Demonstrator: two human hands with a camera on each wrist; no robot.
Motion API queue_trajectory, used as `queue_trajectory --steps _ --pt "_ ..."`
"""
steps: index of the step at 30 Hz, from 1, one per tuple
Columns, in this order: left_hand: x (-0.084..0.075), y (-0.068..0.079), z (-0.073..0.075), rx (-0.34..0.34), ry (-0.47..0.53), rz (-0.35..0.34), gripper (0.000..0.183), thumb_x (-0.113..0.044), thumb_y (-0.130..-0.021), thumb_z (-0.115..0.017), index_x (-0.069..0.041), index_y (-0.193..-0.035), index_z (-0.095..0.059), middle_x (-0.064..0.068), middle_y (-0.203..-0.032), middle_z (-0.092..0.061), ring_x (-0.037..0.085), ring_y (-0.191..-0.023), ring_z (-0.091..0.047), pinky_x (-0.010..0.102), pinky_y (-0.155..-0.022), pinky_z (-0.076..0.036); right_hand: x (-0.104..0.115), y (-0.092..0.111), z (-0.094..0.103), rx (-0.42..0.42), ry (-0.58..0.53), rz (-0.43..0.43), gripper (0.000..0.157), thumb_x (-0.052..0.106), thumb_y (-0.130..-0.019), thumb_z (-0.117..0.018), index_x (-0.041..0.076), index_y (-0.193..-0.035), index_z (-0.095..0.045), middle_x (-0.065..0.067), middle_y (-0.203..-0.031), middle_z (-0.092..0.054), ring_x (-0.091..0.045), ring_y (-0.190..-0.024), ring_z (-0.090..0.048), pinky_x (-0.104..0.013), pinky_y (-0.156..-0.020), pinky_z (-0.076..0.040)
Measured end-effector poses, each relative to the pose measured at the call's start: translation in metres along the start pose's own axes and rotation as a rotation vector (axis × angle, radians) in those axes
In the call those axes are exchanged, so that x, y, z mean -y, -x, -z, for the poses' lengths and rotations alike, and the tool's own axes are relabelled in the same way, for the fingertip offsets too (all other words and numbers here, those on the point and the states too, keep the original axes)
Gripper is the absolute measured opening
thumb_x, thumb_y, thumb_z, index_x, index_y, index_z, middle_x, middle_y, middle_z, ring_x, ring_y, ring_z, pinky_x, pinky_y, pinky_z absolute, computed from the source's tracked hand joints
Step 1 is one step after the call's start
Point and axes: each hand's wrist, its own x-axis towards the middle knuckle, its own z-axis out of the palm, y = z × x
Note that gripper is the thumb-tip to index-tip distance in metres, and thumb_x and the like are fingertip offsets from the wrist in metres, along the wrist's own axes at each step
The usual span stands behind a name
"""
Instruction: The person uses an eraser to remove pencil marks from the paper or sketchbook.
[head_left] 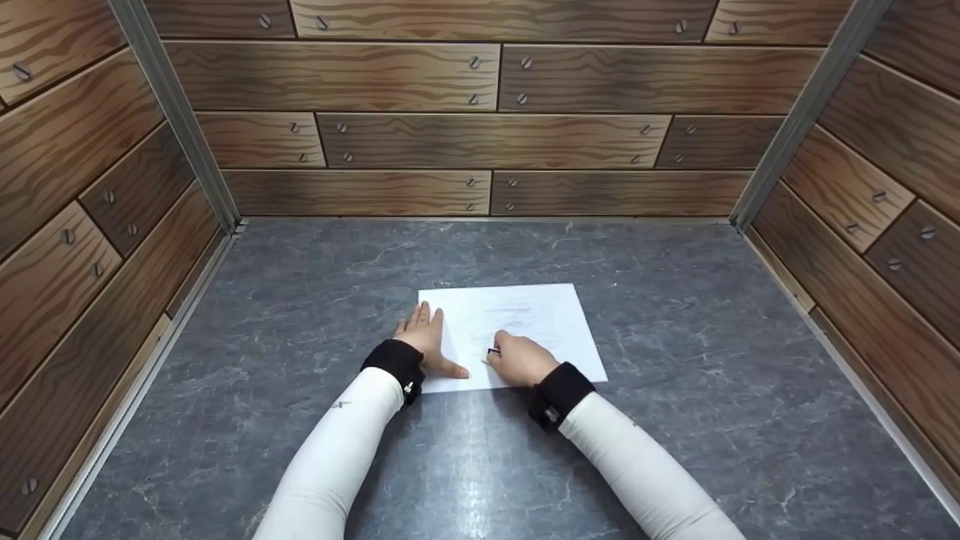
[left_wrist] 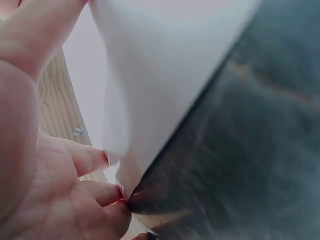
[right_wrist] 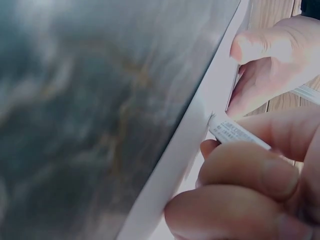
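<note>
A white sheet of paper (head_left: 461, 300) lies on the grey tabletop with faint bluish-grey strokes across its middle. My left hand (head_left: 426, 341) rests on the sheet's left edge, fingers spread and thumb pointing right along the lower part. In the left wrist view, that hand's fingertips (left_wrist: 117, 192) touch the paper's edge. My right hand (head_left: 521, 358) pinches a pen (head_left: 493, 351) over the lower middle of the sheet. The right wrist view shows the pen's white barrel (right_wrist: 237, 132) with small print, its tip at the paper; the curled fingers hide the rest.
Wood-patterned walls (head_left: 487, 142) enclose the grey marbled tabletop (head_left: 315, 285) at the back and both sides. Metal strips (head_left: 176, 112) run up the back corners. Both wrists wear black bands (head_left: 564, 391) over white sleeves (head_left: 330, 457).
</note>
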Motion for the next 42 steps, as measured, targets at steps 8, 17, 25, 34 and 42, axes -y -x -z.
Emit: queue_trajectory --steps 8,17,25,34,42 --pt "-0.002 -0.003 -0.002 0.010 -0.040 0.012 0.146 -0.070 -0.092 -0.094 -0.002 -0.189 -0.008 0.030 -0.196 0.004 0.042 -0.187 0.003 0.064 -0.152 -0.009 -0.017 0.002 0.008 -0.004 0.011 -0.028 0.024 0.030 -0.119 -0.064 0.007 -0.116 -0.071 -0.015 -0.104 -0.081 -0.021 -0.084 -0.065 -0.048 -0.087 -0.060" --pt "0.001 -0.006 0.000 0.014 -0.055 -0.002 0.145 -0.069 -0.094 -0.092 0.001 -0.188 -0.007 0.031 -0.196 0.006 0.044 -0.187 0.005 0.065 -0.152 -0.007 -0.044 0.002 0.022 -0.002 0.031 -0.074 0.029 0.028 -0.117 -0.061 0.002 -0.121 -0.071 -0.019 -0.108 -0.080 -0.028 -0.089 -0.068 -0.052 -0.092 -0.061" --pt "0.000 -0.003 -0.001 0.015 -0.055 0.007 0.145 -0.071 -0.093 -0.092 0.001 -0.188 -0.009 0.031 -0.196 0.003 0.044 -0.187 0.002 0.066 -0.151 -0.010 -0.024 -0.001 0.008 -0.063 -0.016 -0.027 0.023 0.028 -0.117 -0.062 0.007 -0.113 -0.069 -0.012 -0.095 -0.077 -0.021 -0.078 -0.062 -0.045 -0.080 -0.057" --pt "-0.001 -0.004 -0.002 0.012 -0.042 0.010 0.143 -0.068 -0.095 -0.093 0.002 -0.188 -0.010 0.032 -0.196 0.004 0.043 -0.187 0.002 0.066 -0.152 -0.009 0.008 -0.002 -0.010 -0.063 0.001 0.052 0.025 0.030 -0.118 -0.063 0.006 -0.114 -0.069 -0.018 -0.103 -0.081 -0.026 -0.089 -0.073 -0.055 -0.091 -0.065" --pt "0.001 -0.009 -0.003 0.003 -0.054 0.007 0.144 -0.069 -0.093 -0.094 0.001 -0.188 -0.010 0.032 -0.196 0.003 0.044 -0.187 0.002 0.067 -0.151 -0.010 0.002 0.000 -0.005 -0.072 0.015 0.018 0.025 0.030 -0.117 -0.066 0.006 -0.115 -0.072 -0.020 -0.107 -0.084 -0.031 -0.093 -0.077 -0.056 -0.093 -0.066"
